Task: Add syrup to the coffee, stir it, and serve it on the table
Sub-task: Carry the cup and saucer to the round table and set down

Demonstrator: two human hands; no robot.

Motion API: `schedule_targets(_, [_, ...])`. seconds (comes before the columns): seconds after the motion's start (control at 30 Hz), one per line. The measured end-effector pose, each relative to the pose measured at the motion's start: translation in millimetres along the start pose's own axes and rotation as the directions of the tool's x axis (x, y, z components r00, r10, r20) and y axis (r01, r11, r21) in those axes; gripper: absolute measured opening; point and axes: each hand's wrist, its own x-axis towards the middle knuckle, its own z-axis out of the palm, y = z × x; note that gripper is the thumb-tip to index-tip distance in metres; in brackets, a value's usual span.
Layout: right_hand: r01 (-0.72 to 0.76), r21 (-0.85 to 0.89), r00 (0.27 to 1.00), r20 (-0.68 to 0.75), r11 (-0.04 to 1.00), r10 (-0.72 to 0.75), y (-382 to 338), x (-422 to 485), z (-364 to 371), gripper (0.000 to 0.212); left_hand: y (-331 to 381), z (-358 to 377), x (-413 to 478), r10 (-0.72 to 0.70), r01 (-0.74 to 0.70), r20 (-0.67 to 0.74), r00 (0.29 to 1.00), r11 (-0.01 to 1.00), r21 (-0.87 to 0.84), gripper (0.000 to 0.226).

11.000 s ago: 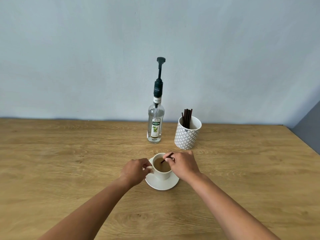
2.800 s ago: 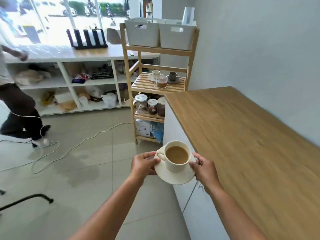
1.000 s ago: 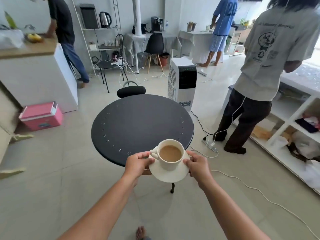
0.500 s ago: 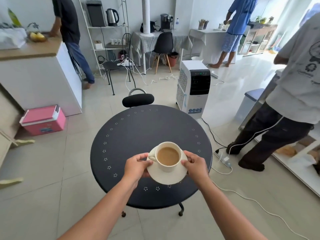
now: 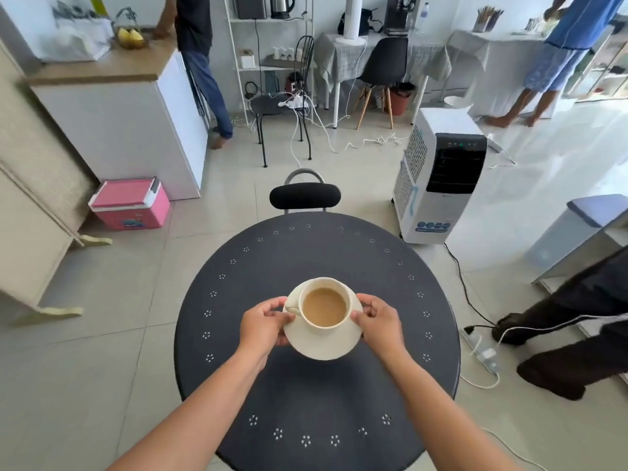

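A cream cup (image 5: 325,305) full of milky coffee sits on a cream saucer (image 5: 323,345). My left hand (image 5: 263,324) grips the saucer's left rim, by the cup's handle. My right hand (image 5: 379,324) grips the right rim. Both hold the cup and saucer over the middle of a round black metal table (image 5: 316,396). I cannot tell whether the saucer touches the tabletop.
A black chair (image 5: 304,195) stands at the table's far side. A white air cooler (image 5: 438,180) is at the right, a pink cooler box (image 5: 131,203) at the left. A person's legs (image 5: 574,338) and a power strip (image 5: 484,353) lie at the right. Two more people stand at the back.
I have carried the cup and saucer from the wooden counter across the room. In the last second I came closer, and the cup now hangs over the table's middle.
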Motion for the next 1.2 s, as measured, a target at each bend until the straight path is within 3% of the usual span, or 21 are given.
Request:
schedule_targets(0.4, [0.013,-0.082,0.981,0.194,0.997,0.003,-8.8,120.2,11.1,0.037,9.1,33.9,79.7,-0.071,0.063,-0.165,0.984,0.997,-0.054,0.027])
schedule_targets(0.87, [-0.103,-0.063,0.986,0.123,0.993,0.111,7.8,175.1,40.5,0.041,-2.8,46.3,150.6,-0.177,0.171,-0.2,0.964,0.984,-0.05,0.027])
schedule_targets(1.2, [-0.198,-0.063,0.97,0.129,0.978,0.205,20.1,199.0,57.2,0.039,-8.4,47.6,177.7,-0.178,0.196,-0.241,0.954,0.979,0.052,0.026])
